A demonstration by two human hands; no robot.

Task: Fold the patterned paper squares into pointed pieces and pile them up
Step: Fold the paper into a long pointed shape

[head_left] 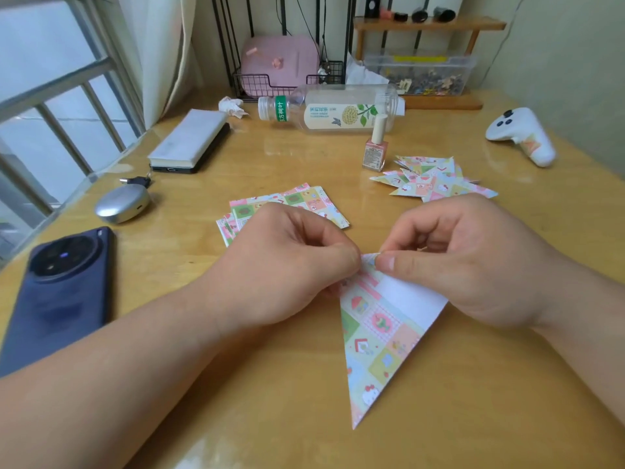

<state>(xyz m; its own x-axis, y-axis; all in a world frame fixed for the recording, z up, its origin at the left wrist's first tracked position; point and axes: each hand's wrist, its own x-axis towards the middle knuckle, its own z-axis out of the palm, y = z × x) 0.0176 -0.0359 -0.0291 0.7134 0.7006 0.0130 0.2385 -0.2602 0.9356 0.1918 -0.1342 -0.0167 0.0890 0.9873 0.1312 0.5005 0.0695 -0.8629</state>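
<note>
A patterned paper piece (pixel 375 336) lies on the wooden table, folded to a long point that aims toward me; its white underside shows at the upper right. My left hand (pixel 287 265) and my right hand (pixel 463 258) both pinch its top corner between thumb and forefinger. Behind my left hand sits a stack of flat patterned squares (pixel 297 201), partly hidden by that hand. At the back right lies a loose pile of folded pointed pieces (pixel 429 179).
A dark phone (pixel 64 292) lies at the left, with a silver earbud case (pixel 121 203) and a white box on a power bank (pixel 189 140) beyond it. A nail polish bottle (pixel 376 147), a lying plastic bottle (pixel 331 110) and a white controller (pixel 522 135) stand behind.
</note>
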